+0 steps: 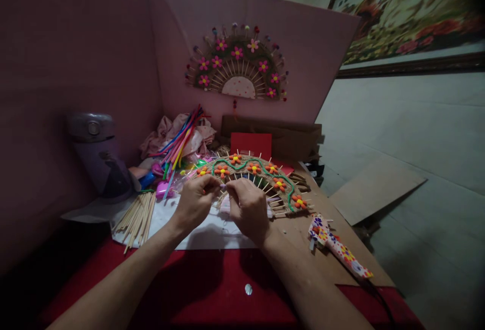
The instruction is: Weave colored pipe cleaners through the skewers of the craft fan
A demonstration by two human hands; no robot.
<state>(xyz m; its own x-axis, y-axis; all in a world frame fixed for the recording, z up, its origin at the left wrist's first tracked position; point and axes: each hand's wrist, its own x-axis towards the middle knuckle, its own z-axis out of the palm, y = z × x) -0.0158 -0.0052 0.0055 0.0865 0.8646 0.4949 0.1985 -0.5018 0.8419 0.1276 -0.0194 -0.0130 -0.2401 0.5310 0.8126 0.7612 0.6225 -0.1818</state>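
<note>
My left hand point(197, 199) and my right hand point(248, 207) meet in front of me, fingers closed in a pinch. Between their fingertips shows a small lilac piece point(223, 186), too small to tell its kind. Just behind them lies a half-round fan point(242, 172) of thin sticks wound with brown twine. Orange flowers with yellow centres point(279, 184) and a wavy green strand decorate it. My right hand covers part of the fan's pale inner half-circle.
Wooden sticks point(137, 216) lie left on a white sheet point(170, 229), near a tumbler point(96, 155) and colourful pipe cleaners point(182, 140). A flower-patterned glue gun point(339, 246) with a cord rests right on cardboard. A finished-looking fan point(237, 64) hangs on the pink board behind.
</note>
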